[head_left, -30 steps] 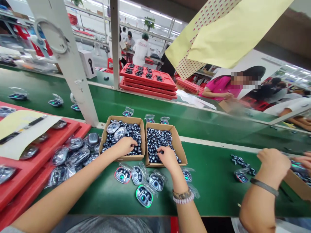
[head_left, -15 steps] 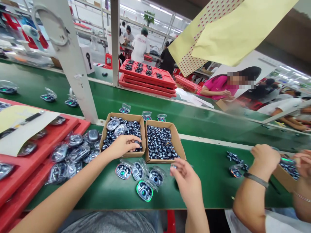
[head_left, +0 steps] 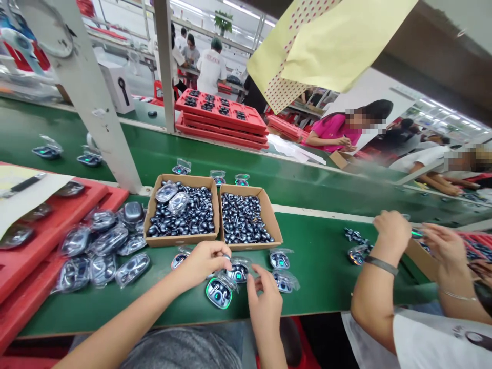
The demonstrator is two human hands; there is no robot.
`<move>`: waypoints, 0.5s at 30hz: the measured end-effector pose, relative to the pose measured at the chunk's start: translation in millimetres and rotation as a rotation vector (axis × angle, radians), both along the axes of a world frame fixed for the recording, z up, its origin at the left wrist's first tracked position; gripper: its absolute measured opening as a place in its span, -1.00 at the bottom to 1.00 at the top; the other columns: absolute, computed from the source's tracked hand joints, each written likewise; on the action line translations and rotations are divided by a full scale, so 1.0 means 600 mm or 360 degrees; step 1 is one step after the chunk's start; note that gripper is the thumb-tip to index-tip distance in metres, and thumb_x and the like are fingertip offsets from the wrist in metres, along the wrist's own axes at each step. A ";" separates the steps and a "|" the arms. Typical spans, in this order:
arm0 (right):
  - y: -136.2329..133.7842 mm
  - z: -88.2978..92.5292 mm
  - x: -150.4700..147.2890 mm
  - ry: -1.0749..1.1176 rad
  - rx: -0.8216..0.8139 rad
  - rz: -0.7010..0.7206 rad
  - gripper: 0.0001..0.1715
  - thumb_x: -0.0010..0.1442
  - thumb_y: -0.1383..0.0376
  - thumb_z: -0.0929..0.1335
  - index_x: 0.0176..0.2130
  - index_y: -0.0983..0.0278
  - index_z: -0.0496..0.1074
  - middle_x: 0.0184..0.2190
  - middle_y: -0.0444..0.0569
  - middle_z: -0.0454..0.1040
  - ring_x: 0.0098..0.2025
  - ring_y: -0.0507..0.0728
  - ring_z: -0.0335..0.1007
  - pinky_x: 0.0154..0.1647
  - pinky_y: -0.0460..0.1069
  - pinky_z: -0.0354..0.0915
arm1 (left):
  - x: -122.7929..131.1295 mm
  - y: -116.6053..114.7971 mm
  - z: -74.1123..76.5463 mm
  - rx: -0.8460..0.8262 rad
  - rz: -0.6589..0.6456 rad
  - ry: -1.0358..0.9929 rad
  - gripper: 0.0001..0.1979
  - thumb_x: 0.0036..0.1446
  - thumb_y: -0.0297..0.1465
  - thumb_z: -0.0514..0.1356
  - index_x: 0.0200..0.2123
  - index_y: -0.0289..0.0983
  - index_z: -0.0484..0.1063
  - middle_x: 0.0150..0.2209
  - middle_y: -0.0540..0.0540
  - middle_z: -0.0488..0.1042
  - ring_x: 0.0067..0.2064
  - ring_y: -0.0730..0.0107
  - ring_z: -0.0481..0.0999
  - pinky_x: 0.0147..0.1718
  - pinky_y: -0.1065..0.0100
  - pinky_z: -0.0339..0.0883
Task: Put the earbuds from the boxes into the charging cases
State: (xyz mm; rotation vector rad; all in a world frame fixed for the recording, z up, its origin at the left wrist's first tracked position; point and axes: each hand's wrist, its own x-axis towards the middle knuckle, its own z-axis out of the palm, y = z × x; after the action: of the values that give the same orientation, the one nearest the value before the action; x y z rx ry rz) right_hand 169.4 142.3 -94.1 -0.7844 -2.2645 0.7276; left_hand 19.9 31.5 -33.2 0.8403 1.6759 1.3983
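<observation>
My left hand (head_left: 209,261) has its thumb and fingers pinched on a small earbud, over an open earbud case (head_left: 237,271). Just right of that case is my right hand (head_left: 265,294), its fingers apart and nothing seen between them. A case with a green glowing rim (head_left: 219,293) lies below my left hand. Two more open cases, one upright (head_left: 279,260) and one tilted (head_left: 285,281), lie to the right. Behind my hands stand a left carton (head_left: 182,239) and a right carton (head_left: 251,246), both full of dark earbuds.
Bagged cases (head_left: 109,240) are heaped at the left beside red trays (head_left: 90,205). A white post (head_left: 103,118) rises behind them. Close on the right, a co-worker's arms (head_left: 384,266) reach over the green table (head_left: 319,287). Stacked red trays (head_left: 223,120) stand further back.
My left hand has left the left carton and come down to the cases. My right hand has moved left and down. Two cases now show on the right, and the view has shifted.
</observation>
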 end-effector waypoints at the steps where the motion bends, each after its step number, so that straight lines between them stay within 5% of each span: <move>1: 0.003 0.002 -0.001 -0.0009 0.0001 -0.0005 -0.68 0.10 0.30 0.24 -0.13 0.34 0.34 -0.34 0.06 0.41 -0.57 0.01 0.30 -0.54 -0.07 0.32 | 0.002 0.004 -0.002 -0.0014 0.0015 0.0217 -0.93 -0.12 -0.43 0.12 -0.57 -0.31 0.32 -0.60 0.09 0.26 -0.53 0.53 0.23 -0.56 0.50 0.05; 4: 0.016 0.001 -0.016 -0.0073 0.0006 0.0105 -0.59 0.10 0.33 0.22 -0.02 0.32 0.26 -0.24 0.09 0.39 -0.51 0.02 0.31 -0.51 -0.06 0.31 | 0.008 0.016 -0.008 -0.0098 -0.0032 0.0763 -0.89 -0.07 -0.36 0.17 -0.55 -0.28 0.39 -0.56 0.07 0.33 -0.48 0.47 0.29 -0.50 0.49 0.09; 7: 0.029 -0.005 -0.032 -0.0175 0.0038 0.0216 -0.75 0.08 0.38 0.20 -0.24 0.29 0.38 -0.36 0.01 0.42 -0.46 0.06 0.33 -0.45 -0.06 0.29 | 0.015 0.025 -0.013 -0.0112 -0.0187 0.0922 -0.91 -0.03 -0.37 0.17 -0.44 -0.23 0.46 -0.51 0.04 0.44 -0.43 0.42 0.39 -0.42 0.48 0.17; 10: 0.036 -0.004 -0.030 -0.0176 0.0028 0.0153 -0.81 0.08 0.38 0.19 -0.40 0.29 0.37 -0.53 -0.06 0.41 -0.50 0.06 0.33 -0.49 -0.08 0.27 | 0.025 0.030 -0.014 -0.0140 -0.0211 0.1059 -0.80 0.03 -0.47 0.13 -0.26 -0.20 0.46 -0.36 -0.04 0.49 -0.29 0.34 0.45 -0.28 0.44 0.23; 15: 0.038 0.020 -0.008 -0.0074 -0.0025 -0.0018 -0.82 0.09 0.30 0.21 -0.39 0.30 0.37 -0.53 -0.04 0.44 -0.56 0.05 0.35 -0.54 -0.11 0.27 | 0.047 0.039 -0.004 -0.0266 -0.0216 0.1372 -0.70 0.07 -0.51 0.07 -0.10 -0.23 0.38 -0.33 -0.11 0.47 -0.27 0.28 0.44 -0.27 0.35 0.30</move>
State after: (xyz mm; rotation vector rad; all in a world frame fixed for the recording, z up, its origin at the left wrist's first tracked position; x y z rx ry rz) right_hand 164.8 165.0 -82.0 -0.8292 -2.2961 0.7300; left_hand 48.2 55.1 -35.7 1.5593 2.2560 0.8091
